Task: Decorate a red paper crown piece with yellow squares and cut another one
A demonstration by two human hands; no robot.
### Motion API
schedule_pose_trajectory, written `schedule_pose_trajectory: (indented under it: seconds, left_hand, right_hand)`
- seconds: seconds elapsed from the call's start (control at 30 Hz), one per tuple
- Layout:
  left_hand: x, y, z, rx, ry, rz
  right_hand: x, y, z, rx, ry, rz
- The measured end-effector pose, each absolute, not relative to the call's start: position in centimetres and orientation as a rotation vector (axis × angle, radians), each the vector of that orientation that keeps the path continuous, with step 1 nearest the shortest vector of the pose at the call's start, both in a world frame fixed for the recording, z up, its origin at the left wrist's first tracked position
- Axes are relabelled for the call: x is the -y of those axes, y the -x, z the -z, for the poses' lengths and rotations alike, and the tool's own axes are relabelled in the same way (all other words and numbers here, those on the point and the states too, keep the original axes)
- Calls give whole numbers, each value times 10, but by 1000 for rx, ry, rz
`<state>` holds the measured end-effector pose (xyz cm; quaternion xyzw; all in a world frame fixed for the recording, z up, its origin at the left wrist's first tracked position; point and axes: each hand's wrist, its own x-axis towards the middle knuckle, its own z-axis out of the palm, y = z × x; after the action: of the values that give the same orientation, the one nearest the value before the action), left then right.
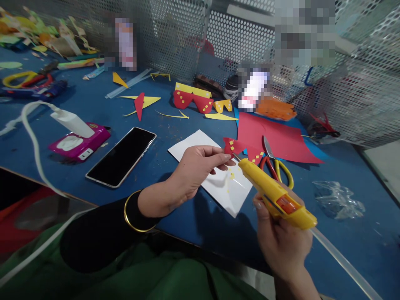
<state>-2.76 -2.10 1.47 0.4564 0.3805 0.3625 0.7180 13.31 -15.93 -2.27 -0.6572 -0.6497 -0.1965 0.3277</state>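
Observation:
My left hand (200, 168) pinches the left end of a pair of red paper glasses (237, 146) dotted with small yellow squares. The glasses are held above a white sheet (215, 196) that carries several yellow bits. In my right hand (281, 239) is a yellow glue gun (271, 187), with a clear glue stick (340, 252) coming out of its back. Its metal nozzle points at the red paper close to my left fingertips; I cannot tell whether it touches. Behind the glasses lie scissors (278, 164) with red and yellow handles.
A black-screened phone (121, 156) and a purple adapter (81, 141) with a white plug lie left. Finished red glasses (193, 102) and yellow paper pieces stand behind. Red sheets (275, 137) lie back right, crumpled clear plastic (337, 200) at right. Perforated metal panels (175, 41) border the blue table.

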Motion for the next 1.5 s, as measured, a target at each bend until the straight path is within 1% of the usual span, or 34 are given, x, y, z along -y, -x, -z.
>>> schedule_pose_trajectory:
  seconds: [0.9,1.13,1.3,1.37,1.5]
  left_hand:
    - [20,27,-12,-843,-1012,-821]
    - [20,27,-13,-849,-1021,-813]
    - [19,28,-13,-839,-1018,-811]
    - [19,28,-13,-838,-1015,-810]
    - [20,28,-13,-851,-1027,-805]
  right_hand:
    - [161,-131,19,1670,1741,419]
    - [160,-131,18,1683,1751,424]
    - [161,-133,20,1624,1782,517]
    - [163,-135,20,1587,1770,465]
    - [169,-135,18,1450,1705,243]
